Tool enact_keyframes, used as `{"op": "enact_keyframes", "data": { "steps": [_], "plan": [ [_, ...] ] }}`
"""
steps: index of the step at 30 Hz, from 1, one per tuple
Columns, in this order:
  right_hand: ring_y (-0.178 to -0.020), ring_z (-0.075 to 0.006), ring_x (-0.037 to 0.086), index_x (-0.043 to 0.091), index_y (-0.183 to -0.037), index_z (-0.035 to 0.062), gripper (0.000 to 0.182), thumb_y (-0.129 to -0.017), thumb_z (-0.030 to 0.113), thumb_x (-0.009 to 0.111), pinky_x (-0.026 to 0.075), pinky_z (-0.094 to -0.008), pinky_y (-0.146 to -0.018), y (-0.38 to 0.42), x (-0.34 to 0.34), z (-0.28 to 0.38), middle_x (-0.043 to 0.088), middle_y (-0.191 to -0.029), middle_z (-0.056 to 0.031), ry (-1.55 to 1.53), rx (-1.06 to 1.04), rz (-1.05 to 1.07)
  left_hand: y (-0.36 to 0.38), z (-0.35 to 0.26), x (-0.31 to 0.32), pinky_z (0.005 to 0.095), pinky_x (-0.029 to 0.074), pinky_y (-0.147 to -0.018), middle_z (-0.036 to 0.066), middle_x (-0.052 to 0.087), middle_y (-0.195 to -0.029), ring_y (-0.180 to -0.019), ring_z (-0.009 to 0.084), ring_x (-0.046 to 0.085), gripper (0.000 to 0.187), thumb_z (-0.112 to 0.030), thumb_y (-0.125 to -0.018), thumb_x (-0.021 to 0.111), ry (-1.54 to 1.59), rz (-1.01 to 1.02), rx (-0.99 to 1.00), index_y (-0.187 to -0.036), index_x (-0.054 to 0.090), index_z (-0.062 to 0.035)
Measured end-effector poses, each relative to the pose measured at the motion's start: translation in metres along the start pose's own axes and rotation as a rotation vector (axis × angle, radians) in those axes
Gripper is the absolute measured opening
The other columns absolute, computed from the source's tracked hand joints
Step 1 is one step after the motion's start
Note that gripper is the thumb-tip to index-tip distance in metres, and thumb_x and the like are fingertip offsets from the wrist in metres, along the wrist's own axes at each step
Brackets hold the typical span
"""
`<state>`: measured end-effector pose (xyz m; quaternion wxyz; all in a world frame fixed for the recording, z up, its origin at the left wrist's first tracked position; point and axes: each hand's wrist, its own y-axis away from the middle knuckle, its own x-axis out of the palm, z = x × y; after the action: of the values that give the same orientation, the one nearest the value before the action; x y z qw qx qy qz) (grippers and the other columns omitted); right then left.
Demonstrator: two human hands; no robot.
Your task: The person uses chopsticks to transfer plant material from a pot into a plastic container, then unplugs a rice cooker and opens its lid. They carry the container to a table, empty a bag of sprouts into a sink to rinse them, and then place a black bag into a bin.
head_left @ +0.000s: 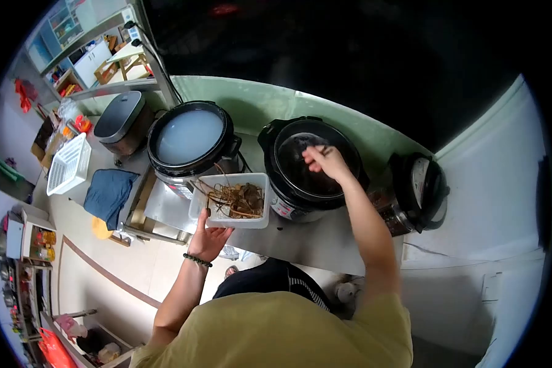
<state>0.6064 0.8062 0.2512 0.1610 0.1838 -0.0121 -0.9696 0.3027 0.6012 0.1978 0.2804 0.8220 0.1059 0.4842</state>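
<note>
My left hand (210, 239) holds a translucent white plastic container (251, 224) from below at its near left corner. Brown, dry, root-like pieces (242, 199) lie inside it. Over the open dark pot of a pressure cooker (293, 211), my right hand (325, 161) hangs with its fingers curled together; whether anything is between them is too small to tell. Dark liquid (306, 175) shows in that pot. Left of it stands another open cooker (227, 161), filled with cloudy whitish liquid (190, 136), just behind the container.
A closed-lid cooker (411, 193) stands at the right. On the left are a grey rectangular pot (124, 126), a white basket (69, 164) and a dark cloth (110, 193). A green wall edge (257, 95) runs behind the metal counter (325, 242).
</note>
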Motion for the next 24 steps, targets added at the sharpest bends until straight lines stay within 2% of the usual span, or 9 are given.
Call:
{"op": "enact_keyframes", "data": {
  "steps": [5,6,9,14,18,20,21,23,24],
  "plan": [
    [-0.060,-0.0106,0.057,0.063,-0.085,0.0010,0.035,-0.087,0.032,0.046,0.044,-0.0227,-0.052,-0.044,-0.005,-0.034,0.064,-0.076,-0.0056,-0.158,-0.273,-0.581,0.004,0.000,0.001,0.0341,0.037,-0.095,0.020,0.038,-0.115,-0.108,0.0291,0.042,0.090,-0.051,-0.071,0.063,0.000,-0.026,0.019,-0.118,0.024,0.0150],
    [-0.060,-0.0101,0.056,0.062,-0.085,0.0015,0.035,-0.088,0.031,0.044,0.042,-0.0222,-0.052,-0.041,-0.011,-0.033,0.064,-0.075,-0.0056,-0.191,-0.271,-0.672,0.003,-0.002,0.000,0.0358,0.032,-0.100,0.020,0.038,-0.119,-0.112,0.0289,0.040,0.092,-0.048,-0.068,0.066,0.038,-0.035,0.004,-0.119,0.023,0.0149],
    [-0.056,-0.0078,0.050,0.057,-0.085,0.0025,0.033,-0.091,0.030,0.038,0.037,-0.0204,-0.051,-0.029,-0.028,-0.033,0.064,-0.073,-0.0069,-0.381,-0.240,-0.870,0.002,-0.001,-0.002,0.0354,0.032,-0.100,0.020,0.037,-0.119,-0.112,0.0288,0.040,0.092,-0.048,-0.069,0.066,0.045,-0.067,0.000,-0.119,0.023,0.0149],
    [-0.058,-0.0086,0.050,0.052,-0.087,0.0043,0.029,-0.091,0.029,0.039,0.035,-0.0188,-0.050,0.002,-0.043,-0.017,0.064,-0.075,-0.0100,-0.759,-0.206,-0.838,0.002,-0.004,0.001,0.0346,0.032,-0.100,0.020,0.037,-0.119,-0.112,0.0287,0.040,0.092,-0.049,-0.069,0.065,0.010,-0.023,-0.050,-0.119,0.023,0.0152],
    [-0.060,-0.0091,0.053,0.052,-0.085,0.0045,0.027,-0.091,0.027,0.040,0.035,-0.0192,-0.049,0.036,-0.042,0.026,0.063,-0.073,-0.0099,-0.897,-0.275,-0.766,0.006,-0.005,0.010,0.0343,0.033,-0.099,0.020,0.036,-0.120,-0.112,0.0280,0.040,0.092,-0.049,-0.069,0.065,-0.060,0.003,-0.042,-0.120,0.022,0.0153],
    [-0.058,-0.0090,0.053,0.055,-0.083,0.0027,0.029,-0.090,0.028,0.042,0.036,-0.0189,-0.049,0.054,-0.043,0.047,0.062,-0.071,-0.0082,-0.804,-0.396,-0.608,0.005,-0.004,0.011,0.0342,0.034,-0.099,0.020,0.036,-0.121,-0.111,0.0277,0.041,0.093,-0.049,-0.069,0.065,-0.054,0.014,-0.060,-0.120,0.022,0.0144],
    [-0.058,-0.0090,0.053,0.055,-0.083,0.0027,0.029,-0.090,0.028,0.042,0.036,-0.0189,-0.049,0.064,-0.045,0.058,0.062,-0.071,-0.0082,-0.803,-0.396,-0.616,0.005,-0.005,0.010,0.0342,0.034,-0.099,0.020,0.036,-0.121,-0.111,0.0277,0.041,0.093,-0.049,-0.069,0.065,-0.058,0.016,-0.066,-0.120,0.022,0.0144],
    [-0.055,-0.0089,0.053,0.058,-0.081,0.0008,0.033,-0.088,0.031,0.046,0.039,-0.0192,-0.048,0.076,-0.050,0.073,0.061,-0.068,-0.0057,-0.184,-0.174,-0.536,0.005,-0.005,0.010,0.0346,0.033,-0.099,0.020,0.035,-0.121,-0.112,0.0280,0.040,0.094,-0.049,-0.069,0.065,-0.050,0.022,-0.069,-0.122,0.020,0.0145],
    [-0.050,-0.0089,0.053,0.060,-0.079,0.0003,0.037,-0.085,0.036,0.050,0.041,-0.0199,-0.047,0.071,-0.056,0.061,0.060,-0.067,-0.0040,-0.079,-0.081,-0.468,0.005,-0.005,0.009,0.0346,0.033,-0.099,0.020,0.035,-0.121,-0.112,0.0280,0.040,0.094,-0.049,-0.069,0.065,-0.053,0.026,-0.069,-0.122,0.020,0.0145]
  ]
}}
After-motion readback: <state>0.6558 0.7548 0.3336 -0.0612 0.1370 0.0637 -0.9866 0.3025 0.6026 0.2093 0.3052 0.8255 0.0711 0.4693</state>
